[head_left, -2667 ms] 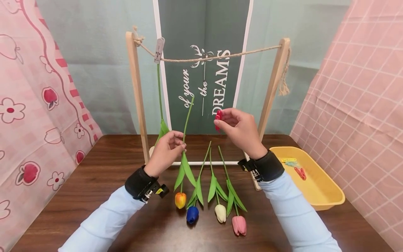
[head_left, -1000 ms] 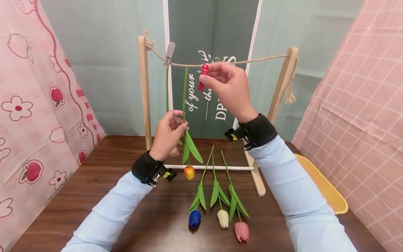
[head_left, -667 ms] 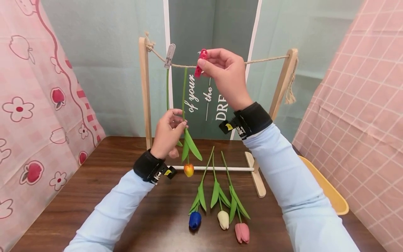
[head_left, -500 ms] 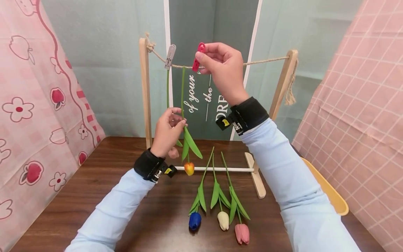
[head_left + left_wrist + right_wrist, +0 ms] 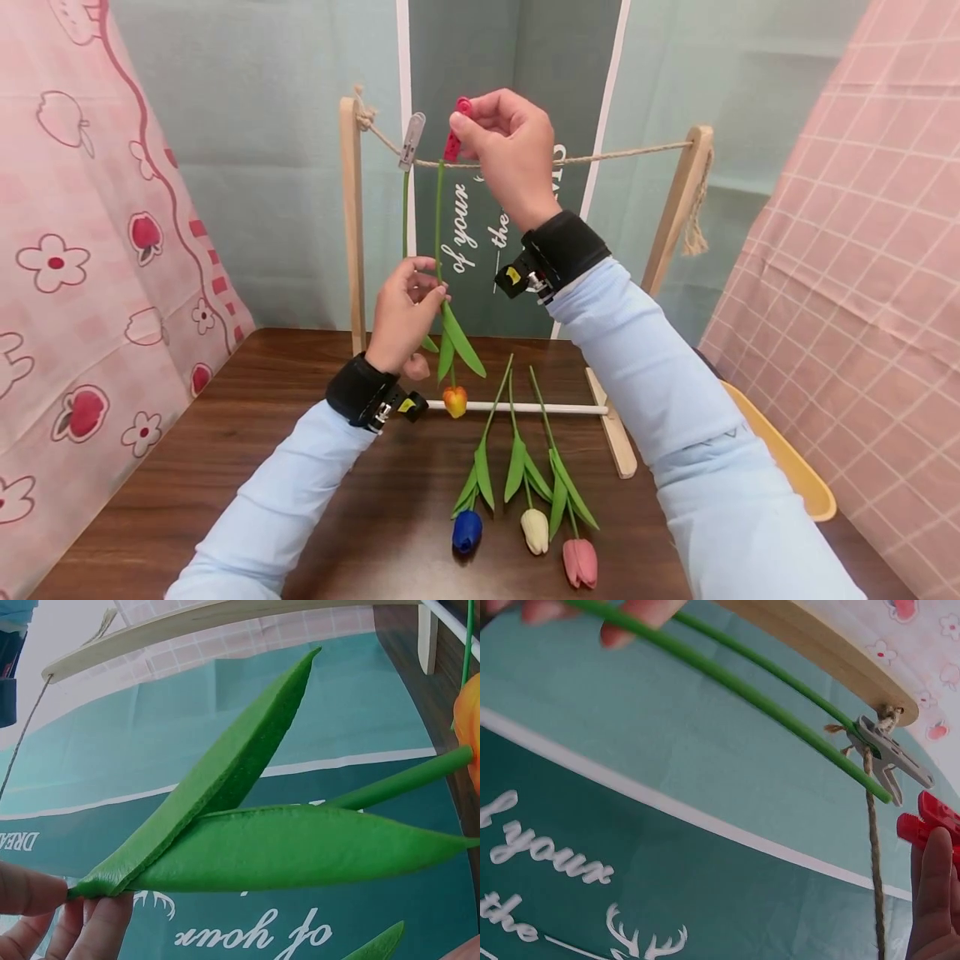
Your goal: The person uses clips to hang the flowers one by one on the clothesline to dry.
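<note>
My left hand (image 5: 403,315) pinches the green stem of an orange artificial tulip (image 5: 454,402), which hangs head down. The stem's upper end (image 5: 881,791) reaches the twine rope (image 5: 626,156). Between thumb and fingers, my right hand (image 5: 517,154) grips a red clothespin (image 5: 453,147) just right of that stem end. In the right wrist view a small gap separates the red clothespin (image 5: 934,821) from the stem tip. To the left, a grey clothespin (image 5: 412,142) clips another stem to the rope; its flower is mostly hidden behind my left hand.
Wooden posts (image 5: 351,225) carry the rope, with a white bar (image 5: 540,408) low between them. Blue (image 5: 467,532), white (image 5: 536,531) and pink (image 5: 581,562) tulips lie on the brown table (image 5: 322,533). A yellow tray (image 5: 806,479) sits at right, partly behind my sleeve.
My left hand has raised the orange tulip off the table to rope height. The right hand has carried the red clothespin up and left to the stem's tip.
</note>
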A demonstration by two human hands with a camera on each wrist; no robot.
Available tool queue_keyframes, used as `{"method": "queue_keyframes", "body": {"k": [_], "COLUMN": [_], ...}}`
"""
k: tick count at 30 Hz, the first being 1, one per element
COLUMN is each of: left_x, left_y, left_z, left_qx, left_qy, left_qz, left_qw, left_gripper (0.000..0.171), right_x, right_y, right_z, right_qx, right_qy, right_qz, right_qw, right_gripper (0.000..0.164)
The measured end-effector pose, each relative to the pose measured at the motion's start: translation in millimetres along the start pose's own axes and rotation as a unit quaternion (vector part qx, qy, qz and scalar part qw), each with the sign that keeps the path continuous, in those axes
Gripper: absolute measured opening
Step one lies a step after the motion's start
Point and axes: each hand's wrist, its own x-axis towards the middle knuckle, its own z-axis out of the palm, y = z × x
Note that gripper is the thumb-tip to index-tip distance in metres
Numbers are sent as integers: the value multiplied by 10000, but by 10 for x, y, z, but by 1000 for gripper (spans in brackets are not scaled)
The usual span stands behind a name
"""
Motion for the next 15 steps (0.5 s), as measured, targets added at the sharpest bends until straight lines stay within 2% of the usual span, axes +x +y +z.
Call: {"method": "queue_keyframes", "body": {"k": [3,4,8,15], "left_x": [9,-6,3,12], "left_y": [17,73,70,65], "left_z": [7,8,5,-6], "left_qx": [33,58,133,119], "left_qy": [25,19,-2,-18], "left_qz": [20,0,66,-33], "left_qw": [10000,10000,9999,9999], "left_gripper": [28,28,29,30], "right_x": [24,34,62,70], "right_y": [12,19,40,51], "right_z": [12,16,47,125], "right_qx": [103,145,239,112], "right_qy": [9,5,-36,-163], "right_qz": [265,355,666,765], "right_qw": [9996,9993,9975,9969], "right_gripper": [6,6,7,7]}}
